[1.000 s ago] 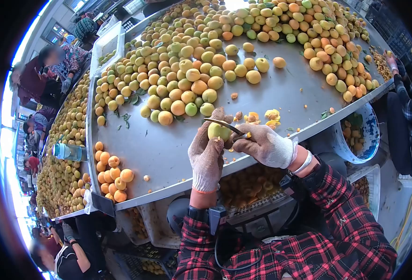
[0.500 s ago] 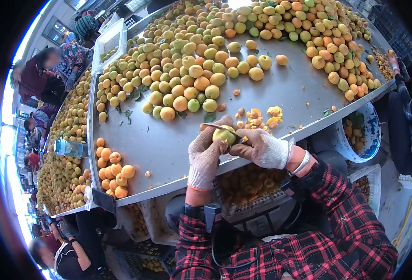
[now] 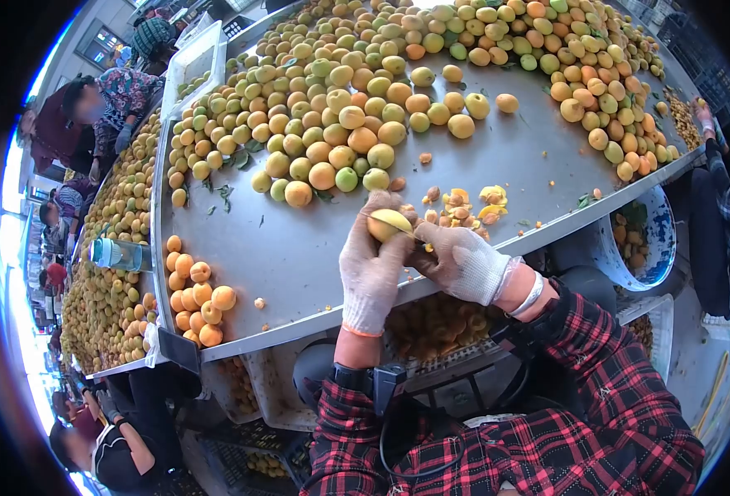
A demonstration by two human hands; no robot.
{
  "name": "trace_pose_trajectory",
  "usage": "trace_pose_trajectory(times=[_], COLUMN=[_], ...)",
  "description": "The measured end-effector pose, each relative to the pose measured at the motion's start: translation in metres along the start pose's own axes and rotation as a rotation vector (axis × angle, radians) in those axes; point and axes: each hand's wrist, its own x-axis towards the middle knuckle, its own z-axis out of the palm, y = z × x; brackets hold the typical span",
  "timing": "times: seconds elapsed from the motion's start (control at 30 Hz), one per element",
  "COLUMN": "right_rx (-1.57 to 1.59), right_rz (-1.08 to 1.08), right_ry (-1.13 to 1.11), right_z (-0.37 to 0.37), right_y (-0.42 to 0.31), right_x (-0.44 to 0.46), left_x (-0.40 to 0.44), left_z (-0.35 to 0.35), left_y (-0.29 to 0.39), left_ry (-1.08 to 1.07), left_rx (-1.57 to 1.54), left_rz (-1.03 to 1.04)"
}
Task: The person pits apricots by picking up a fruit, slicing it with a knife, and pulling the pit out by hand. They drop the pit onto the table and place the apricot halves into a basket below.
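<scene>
My left hand (image 3: 366, 271), in a brown-and-white work glove, is closed around a yellow-green apricot (image 3: 387, 226) above the table's front edge. My right hand (image 3: 466, 266), gloved alike, is closed on a small knife whose thin dark blade (image 3: 400, 222) lies across the apricot. Its handle is hidden in the fingers. Just beyond my hands, a small heap of apricot stones and yellow flesh scraps (image 3: 464, 208) rests on the metal tabletop (image 3: 315, 256).
Apricots (image 3: 323, 124) cover the far side of the table, with an orange group (image 3: 202, 302) at its left corner. Under the front edge stands a crate of fruit halves (image 3: 439, 326). A blue-and-white bucket (image 3: 662, 236) is at right. Co-workers sit left and right.
The apricot has turned in my left hand, showing a yellower side, and both hands have shifted slightly. The view has moved a little.
</scene>
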Motion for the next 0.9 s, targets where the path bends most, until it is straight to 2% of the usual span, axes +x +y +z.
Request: trace_pose_trajectory(times=[0.03,0.07,0.13,0.17,0.2,0.27,0.4,0.53,0.6,0.67,0.73,0.8,0.87,0.9], right_rx=[-0.058,-0.115,-0.068,-0.021,-0.02,0.032,-0.023,-0.026,-0.068,-0.061,0.015,0.001,0.0,0.0], right_rz=[0.009,0.021,0.003,-0.021,-0.023,-0.152,-0.16,-0.045,-0.055,-0.041,-0.14,-0.156,-0.138,-0.14], right_ry=[0.005,0.012,0.045,0.076,0.075,0.164,0.197,0.08,0.059,0.061,0.158,0.186,0.197,0.192], right_z=[0.004,0.006,0.004,0.004,0.003,0.002,0.006,0.0,0.002,0.003,0.002,0.002,0.003,0.004], right_y=[0.004,0.005,0.003,0.001,0.0,0.001,0.006,0.003,0.005,0.003,-0.001,-0.001,-0.001,0.0], right_x=[0.001,0.0,-0.004,-0.004,-0.004,-0.002,0.0,0.002,0.003,-0.001,-0.003,-0.004,-0.004,-0.003], left_x=[0.003,0.001,-0.005,-0.002,-0.002,-0.002,0.001,0.004,0.003,-0.003,-0.004,-0.004,-0.001,-0.004], left_z=[-0.011,-0.008,0.001,0.0,-0.001,-0.001,-0.007,-0.012,-0.007,-0.001,0.003,0.002,-0.011,-0.007], left_y=[-0.009,-0.005,0.006,0.003,0.001,-0.002,-0.014,-0.014,-0.007,0.0,0.003,-0.003,-0.016,-0.014], left_ry=[-0.064,-0.068,-0.072,-0.077,-0.076,-0.153,-0.274,-0.175,-0.093,-0.088,-0.087,-0.048,-0.16,-0.174], left_rx=[0.452,0.453,0.127,-0.116,-0.115,-0.417,-0.298,-0.096,0.351,0.297,-0.324,-0.382,-0.359,-0.287], left_rz=[0.179,0.18,-0.005,0.009,0.011,0.003,-0.084,-0.017,0.159,0.156,0.081,0.077,-0.123,-0.135])
